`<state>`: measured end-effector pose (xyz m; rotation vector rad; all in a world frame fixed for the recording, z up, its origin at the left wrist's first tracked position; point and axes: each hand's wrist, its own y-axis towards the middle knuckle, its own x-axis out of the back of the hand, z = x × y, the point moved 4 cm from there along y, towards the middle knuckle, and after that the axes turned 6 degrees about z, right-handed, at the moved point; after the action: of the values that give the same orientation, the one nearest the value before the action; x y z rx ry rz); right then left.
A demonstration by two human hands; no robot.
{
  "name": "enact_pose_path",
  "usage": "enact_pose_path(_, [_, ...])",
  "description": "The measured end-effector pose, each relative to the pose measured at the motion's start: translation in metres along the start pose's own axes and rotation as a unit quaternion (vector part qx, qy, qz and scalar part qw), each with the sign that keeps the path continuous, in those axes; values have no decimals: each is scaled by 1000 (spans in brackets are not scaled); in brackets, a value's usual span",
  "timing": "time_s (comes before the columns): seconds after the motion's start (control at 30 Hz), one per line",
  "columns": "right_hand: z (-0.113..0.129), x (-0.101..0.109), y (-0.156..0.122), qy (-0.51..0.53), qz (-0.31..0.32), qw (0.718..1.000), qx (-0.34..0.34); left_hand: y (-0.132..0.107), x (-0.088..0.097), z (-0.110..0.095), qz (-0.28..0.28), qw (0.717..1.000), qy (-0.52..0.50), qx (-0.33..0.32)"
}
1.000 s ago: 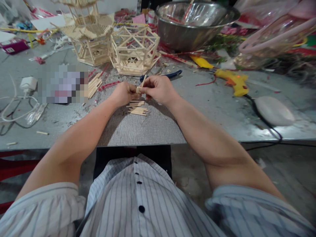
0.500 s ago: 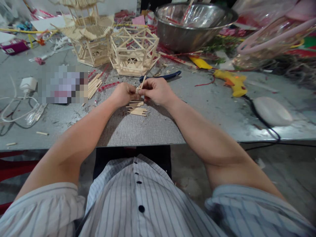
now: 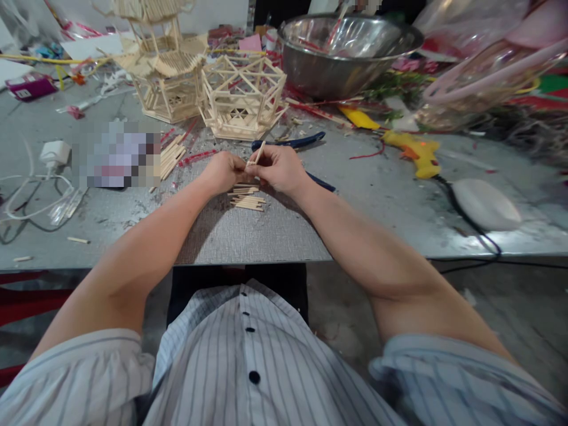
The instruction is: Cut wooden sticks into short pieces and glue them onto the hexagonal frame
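My left hand (image 3: 225,171) and my right hand (image 3: 281,168) meet above the table, fingertips pinched together around small pale wooden sticks. One wooden stick (image 3: 260,152) tilts up from the right fingertips. The other ends are mostly hidden behind my fingers. Just below the hands lie short cut sticks (image 3: 247,203) in loose rows. Behind the right hand rests a tool with blue handles (image 3: 306,140), partly covered by that hand. Beyond the hands stands an open stick frame (image 3: 243,100), beside a taller tiered stick tower (image 3: 166,77).
A yellow glue gun (image 3: 417,152) lies to the right, its black cord running past a white oval object (image 3: 486,204). At the back stands a steel bowl (image 3: 328,71). Longer sticks (image 3: 171,157), a blurred-out flat object (image 3: 119,157) and a white charger (image 3: 54,154) lie left.
The camera view has shifted slightly. My hands stay together, the right fingertips have closed in over the joined sticks, and the upright stick leans a little more to the right.
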<state>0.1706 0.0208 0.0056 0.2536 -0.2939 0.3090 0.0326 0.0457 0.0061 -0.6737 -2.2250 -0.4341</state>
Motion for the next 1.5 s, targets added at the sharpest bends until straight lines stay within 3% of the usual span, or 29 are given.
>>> enact_pose_path(0.3, [3, 0, -1, -36, -8, 999, 24, -1, 1, -4, -4, 1000, -11, 6])
enact_pose_path(0.6, [7, -2, -4, 6, -3, 999, -47, -8, 2, -6, 4, 997, -74, 25])
enact_pose_path(0.8, [12, 1, -7, 64, 0, 996, -56, -11, 2, -11, 8, 992, -126, 6])
enact_pose_path(1.07, [16, 3, -6, 53, -17, 996, -64, -11, 4, -15, -10, 988, -153, 4])
enact_pose_path(1.2, [24, 32, -8, -78, -116, 989, -50, -10, 7, -9, -56, 968, -238, 53])
enact_pose_path(1.3, [24, 62, -11, -298, -138, 940, -88, -9, 12, -5, -93, 954, -273, 82])
enact_pose_path(1.43, [-3, 92, -14, -376, -32, 901, -214, -9, 18, -1, -113, 945, -284, 119])
enact_pose_path(1.5, [-13, 97, -14, -404, 15, 890, -211, -8, 18, 2, -107, 940, -297, 132])
